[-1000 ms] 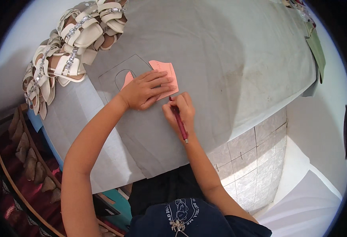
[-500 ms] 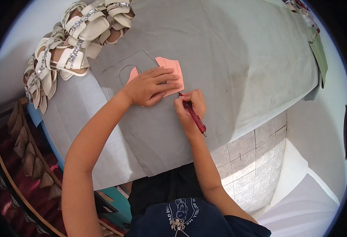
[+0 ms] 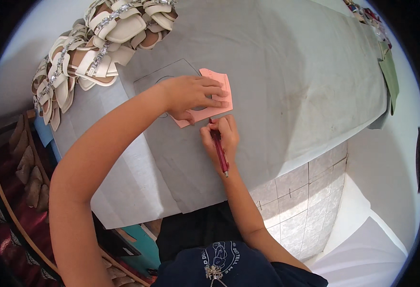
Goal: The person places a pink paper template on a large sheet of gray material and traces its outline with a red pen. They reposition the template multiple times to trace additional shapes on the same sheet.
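My left hand [image 3: 193,98] lies spread over a pink pattern piece [image 3: 199,115], pressing it onto grey sheet material [image 3: 262,91]. The piece has a curved cut-out, partly hidden under my fingers. Just below its lower edge, my right hand [image 3: 223,136] grips a dark red pen [image 3: 219,152], tip toward the pattern's edge. Thin outlines [image 3: 159,69] are drawn on the grey sheet to the left of the piece, and my left wrist covers part of them.
A heap of white sandals with jewelled straps [image 3: 102,52] sits at the far left of the table. A green piece of material [image 3: 389,79] hangs over the right edge. At lower left stands a rack [image 3: 16,191] with several wedge-shaped brown pieces. Tiled floor [image 3: 298,193] shows lower right.
The pen has moved left along the pattern's lower edge and now stands more upright. My left hand has shifted slightly, its thumb now spread toward the lower left corner of the piece.
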### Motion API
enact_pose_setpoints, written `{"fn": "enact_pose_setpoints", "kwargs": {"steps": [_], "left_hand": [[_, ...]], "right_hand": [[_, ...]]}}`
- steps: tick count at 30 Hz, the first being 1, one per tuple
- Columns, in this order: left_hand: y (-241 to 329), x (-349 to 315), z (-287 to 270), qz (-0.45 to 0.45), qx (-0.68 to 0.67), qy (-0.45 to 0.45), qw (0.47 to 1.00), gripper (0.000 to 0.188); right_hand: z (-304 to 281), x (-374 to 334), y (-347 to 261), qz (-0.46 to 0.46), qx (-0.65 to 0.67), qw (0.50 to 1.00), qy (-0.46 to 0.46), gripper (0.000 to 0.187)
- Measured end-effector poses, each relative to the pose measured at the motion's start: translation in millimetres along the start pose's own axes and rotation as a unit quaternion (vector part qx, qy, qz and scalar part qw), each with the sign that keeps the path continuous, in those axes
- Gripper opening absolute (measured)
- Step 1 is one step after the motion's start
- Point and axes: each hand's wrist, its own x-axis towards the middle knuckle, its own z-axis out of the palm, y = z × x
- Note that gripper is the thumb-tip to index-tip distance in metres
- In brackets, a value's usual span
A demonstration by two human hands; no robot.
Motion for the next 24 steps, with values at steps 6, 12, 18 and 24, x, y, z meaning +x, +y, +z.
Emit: {"fn": "enact_pose_setpoints", "kwargs": {"steps": [6, 12, 18, 24], "left_hand": [[-5.9, 3.3, 4.9, 0.000, -0.003, -0.008, 1.000, 0.078], [-9.5, 2.1, 10.4, 0.003, -0.012, 0.024, 1.000, 0.080], [-12.7, -1.4, 12.6, 0.015, -0.005, 0.050, 0.999, 0.082], [-10.7, 0.4, 9.6, -0.009, -0.017, 0.002, 1.000, 0.085]], "right_hand": [[4.8, -6.9, -2.9, 0.024, 0.023, 0.999, -0.033, 0.020], [15.4, -11.8, -8.3, -0.059, 0.016, 0.997, -0.041, 0.024], [15.5, -14.2, -3.2, -0.037, 0.030, 0.998, -0.044, 0.020], [10.1, -6.5, -3.3, 0.007, 0.043, 0.999, 0.002, 0.018]]}}
